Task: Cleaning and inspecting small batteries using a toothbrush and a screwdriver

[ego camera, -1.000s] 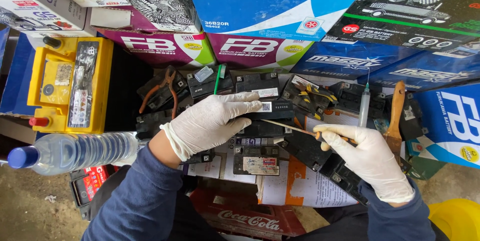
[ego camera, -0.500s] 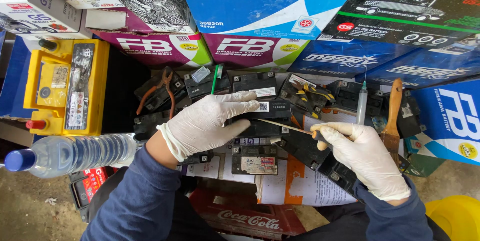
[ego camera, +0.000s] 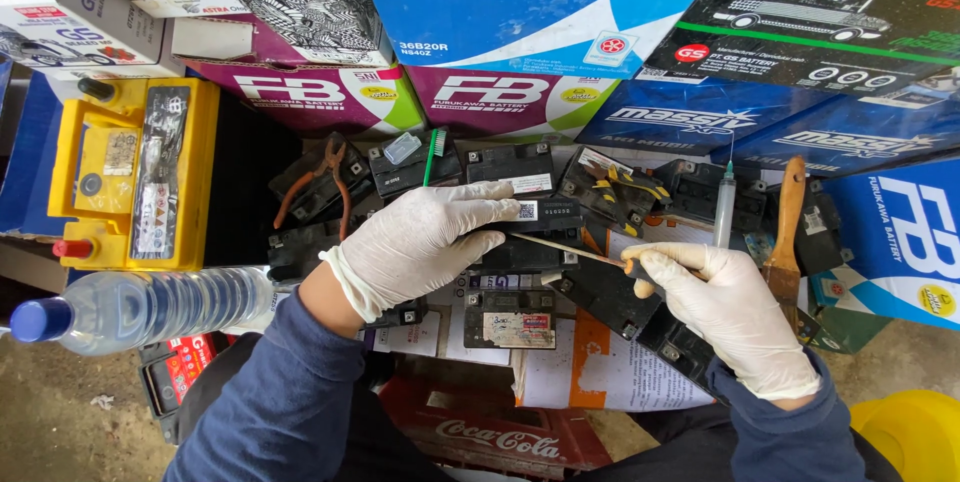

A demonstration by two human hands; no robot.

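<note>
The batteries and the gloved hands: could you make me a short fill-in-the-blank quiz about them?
1. The left hand rests on a small black ___.
2. The right hand holds a thin ___, tip toward the small black battery.
3. The big battery at left has a ___ casing.
4. The water bottle has a ___ cap.

Missing words: battery; screwdriver; yellow; blue

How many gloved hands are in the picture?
2. The left hand rests on a small black battery; the right hand holds a thin screwdriver pointed at it.
</note>
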